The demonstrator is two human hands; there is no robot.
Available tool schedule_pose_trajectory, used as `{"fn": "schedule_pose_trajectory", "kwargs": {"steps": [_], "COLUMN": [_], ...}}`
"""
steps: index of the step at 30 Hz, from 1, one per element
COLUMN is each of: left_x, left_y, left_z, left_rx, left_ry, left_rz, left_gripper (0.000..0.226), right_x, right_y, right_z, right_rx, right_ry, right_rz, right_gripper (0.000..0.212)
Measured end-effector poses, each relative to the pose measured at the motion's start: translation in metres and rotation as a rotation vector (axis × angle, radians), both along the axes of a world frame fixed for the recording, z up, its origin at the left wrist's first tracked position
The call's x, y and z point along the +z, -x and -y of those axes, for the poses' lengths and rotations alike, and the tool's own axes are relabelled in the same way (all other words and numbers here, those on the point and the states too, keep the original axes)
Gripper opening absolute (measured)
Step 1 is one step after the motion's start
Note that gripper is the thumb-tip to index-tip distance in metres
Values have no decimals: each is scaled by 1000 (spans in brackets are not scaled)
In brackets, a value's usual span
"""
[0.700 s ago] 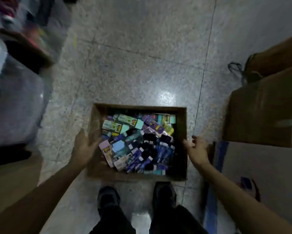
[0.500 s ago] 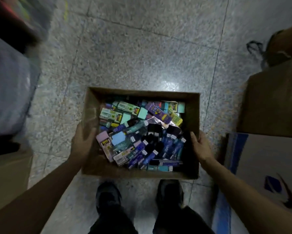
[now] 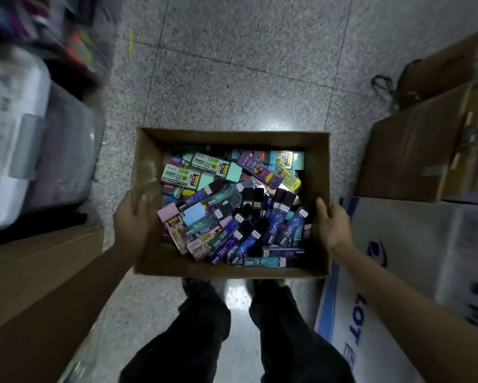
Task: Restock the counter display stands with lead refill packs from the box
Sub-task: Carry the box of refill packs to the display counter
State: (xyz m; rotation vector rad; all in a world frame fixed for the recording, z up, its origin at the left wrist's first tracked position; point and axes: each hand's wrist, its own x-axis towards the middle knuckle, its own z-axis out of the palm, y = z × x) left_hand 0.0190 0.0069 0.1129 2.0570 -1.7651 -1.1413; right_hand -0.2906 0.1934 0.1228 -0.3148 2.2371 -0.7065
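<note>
Both hands now grasp the box (image 3: 319, 172) of packs (image 3: 232, 211): left hand (image 3: 130, 219) and right hand (image 3: 333, 225) clamp its sides, lifting it, ready for carrying.

The right hand (image 3: 333, 222), which a moment ago was open and a little apart from the box (image 3: 146, 167), has now closed its grip on the right wall, with the thumb over the rim. The left hand (image 3: 130, 219), before only laid against the left wall, now holds it in the same way. The box has come closer to the camera and now covers the front of the shoes (image 3: 195, 283), so it seems to be lifted from the floor (image 3: 232, 78), though the view from above does not show the gap.
</note>
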Motion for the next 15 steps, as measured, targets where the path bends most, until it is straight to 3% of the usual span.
{"fn": "schedule_pose_trajectory", "kwargs": {"steps": [8, 15], "left_x": [262, 410], "left_y": [19, 52], "left_z": [12, 51], "left_rx": [-10, -149], "left_ry": [7, 96], "left_rz": [-31, -39], "left_gripper": [23, 25], "right_x": [255, 402], "right_y": [16, 55], "right_z": [15, 35], "right_rx": [-11, 60], "right_ry": [-31, 51], "right_rz": [0, -129], "right_gripper": [28, 31]}}
